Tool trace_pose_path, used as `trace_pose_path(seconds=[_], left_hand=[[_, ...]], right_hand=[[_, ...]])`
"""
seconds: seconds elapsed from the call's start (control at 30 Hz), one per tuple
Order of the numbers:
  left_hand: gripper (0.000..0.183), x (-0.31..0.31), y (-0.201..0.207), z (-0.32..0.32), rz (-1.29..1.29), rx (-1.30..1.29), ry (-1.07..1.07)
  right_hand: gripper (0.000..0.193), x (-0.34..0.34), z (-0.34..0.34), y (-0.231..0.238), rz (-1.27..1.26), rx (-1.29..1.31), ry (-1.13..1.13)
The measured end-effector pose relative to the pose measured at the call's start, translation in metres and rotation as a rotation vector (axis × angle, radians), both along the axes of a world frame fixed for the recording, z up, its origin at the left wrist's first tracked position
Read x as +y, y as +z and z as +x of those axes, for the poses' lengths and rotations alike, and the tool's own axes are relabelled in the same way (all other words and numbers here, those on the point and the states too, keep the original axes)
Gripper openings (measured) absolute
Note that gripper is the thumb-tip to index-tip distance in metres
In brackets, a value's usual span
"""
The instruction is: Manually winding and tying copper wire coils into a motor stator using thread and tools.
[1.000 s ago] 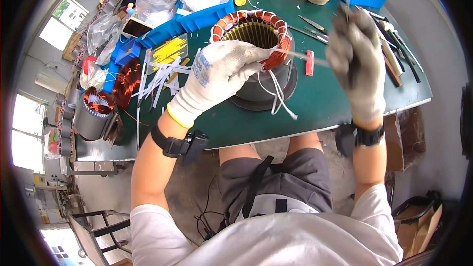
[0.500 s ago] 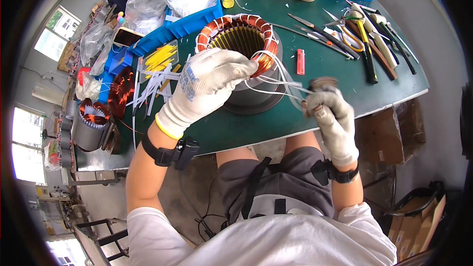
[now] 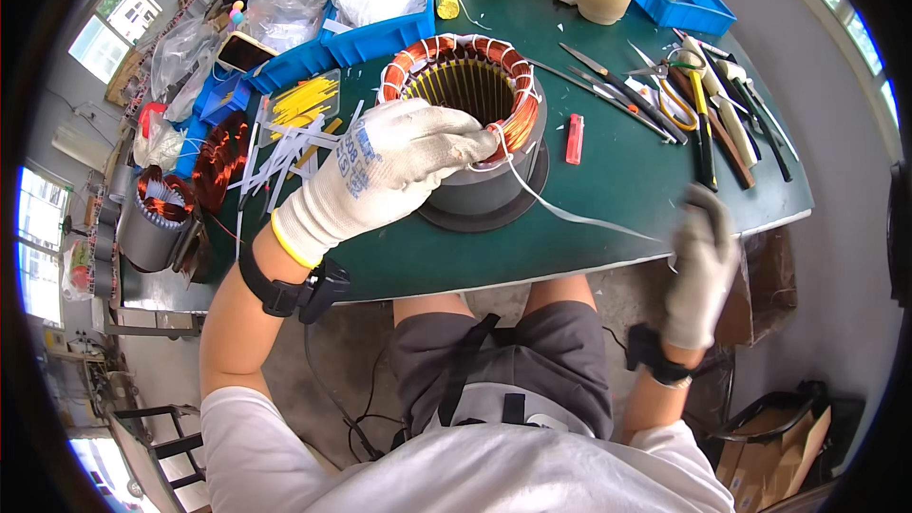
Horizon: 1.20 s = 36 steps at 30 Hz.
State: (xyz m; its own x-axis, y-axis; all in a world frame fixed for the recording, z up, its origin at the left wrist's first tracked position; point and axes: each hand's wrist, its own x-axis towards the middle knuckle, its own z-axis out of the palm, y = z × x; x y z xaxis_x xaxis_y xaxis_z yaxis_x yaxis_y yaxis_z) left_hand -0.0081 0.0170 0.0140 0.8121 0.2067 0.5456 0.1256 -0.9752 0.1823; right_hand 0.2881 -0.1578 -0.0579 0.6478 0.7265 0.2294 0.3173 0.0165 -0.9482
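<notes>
A motor stator (image 3: 489, 195) with a ring of orange copper windings (image 3: 410, 59) and yellow slot liners stands on a round dark base. My gloved left hand (image 3: 404, 147) is closed at the near edge of the windings, its fingertips pinching where a white lacing cord (image 3: 560, 214) comes out. That cord stretches right, across the table's front, toward my gloved right hand (image 3: 703, 271). This hand looks closed around the cord's far part, past the table's front edge; motion blurs its fingers.
Right of the stator lie a red lighter (image 3: 575, 139), scissors (image 3: 679, 114), a hammer (image 3: 702, 123) and several other long tools. Yellow strips (image 3: 304, 103), white strips (image 3: 294, 154), blue bins (image 3: 385, 38) and another wound stator (image 3: 157, 228) occupy the left side.
My right hand has swung outward to the right. The several loops of white cord by the stator have drawn down to one strand. My left hand keeps its hold at the windings.
</notes>
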Motion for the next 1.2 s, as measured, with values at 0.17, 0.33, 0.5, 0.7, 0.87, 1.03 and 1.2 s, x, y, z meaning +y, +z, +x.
trace_pose_path(seconds=[0.17, 0.33, 0.5, 0.7, 0.87, 1.03, 1.2], left_hand=[[0.038, -0.003, -0.001, 0.002, 0.065, 0.002, 0.02], [0.04, -0.007, -0.004, -0.006, 0.114, 0.018, 0.06], [0.038, -0.003, -0.015, -0.008, 0.178, -0.055, 0.031], [0.028, 0.007, -0.024, 0.0, 0.231, -0.174, 0.016], [0.03, 0.007, -0.026, -0.001, 0.197, -0.161, 0.018], [0.015, 0.004, -0.02, -0.006, 0.086, -0.146, 0.074], [0.051, -0.006, -0.01, 0.016, -0.11, -0.119, 0.138]], right_hand=[[0.054, 0.068, -0.111, 0.02, 0.263, -0.309, 0.302], [0.033, 0.046, -0.099, 0.013, 0.066, 0.053, 0.48], [0.018, 0.046, -0.095, 0.035, 0.457, -0.251, 1.0], [0.027, 0.067, -0.095, 0.004, 0.289, 1.071, 1.018], [0.026, 0.049, -0.093, 0.042, 0.208, 0.588, 0.962], [0.028, 0.054, -0.09, 0.047, 0.25, 0.5, 0.974], [0.016, 0.029, -0.077, 0.032, 0.104, 0.525, 0.95]])
